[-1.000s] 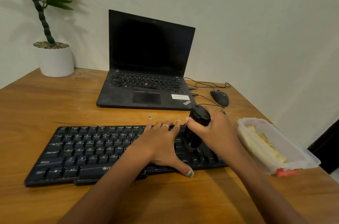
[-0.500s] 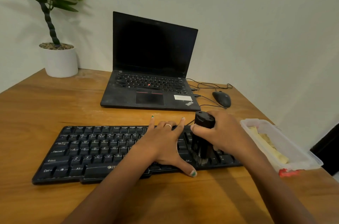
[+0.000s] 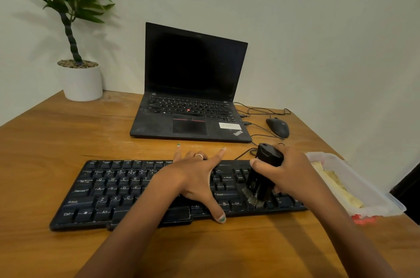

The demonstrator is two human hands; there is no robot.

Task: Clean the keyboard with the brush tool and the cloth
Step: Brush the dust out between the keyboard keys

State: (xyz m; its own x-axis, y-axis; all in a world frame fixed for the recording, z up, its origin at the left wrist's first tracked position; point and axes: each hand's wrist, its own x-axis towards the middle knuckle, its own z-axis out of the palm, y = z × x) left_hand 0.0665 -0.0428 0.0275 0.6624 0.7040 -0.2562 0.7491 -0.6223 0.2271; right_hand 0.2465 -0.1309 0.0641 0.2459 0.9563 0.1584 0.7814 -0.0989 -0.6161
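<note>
Brushing is the step in hand: the right hand [image 3: 293, 170] has its fingers and thumb curled round the black brush tool [image 3: 263, 175], which stands nearly upright with its bristles down on the keys at the right end of the keyboard [image 3: 127, 189], about at the cluster past the Enter key. The left hand [image 3: 195, 177] lies flat on the middle of the keyboard, fingers spread and straight, the thumb reaching over the near edge; it looks to be pressing the board down so that it does not slide on the wooden table [image 3: 45, 141]. The cloth is most likely the pale yellow folded thing in the clear plastic container [image 3: 368, 186] just beside the keyboard's right end, though that cannot be told for sure. By my reading the task is in its first half, with wiping not yet done. The next move calls for short strokes along the rows, bristles kept between the keys, and the steadying hand shifted aside before the brush reaches the keys it covers.
</note>
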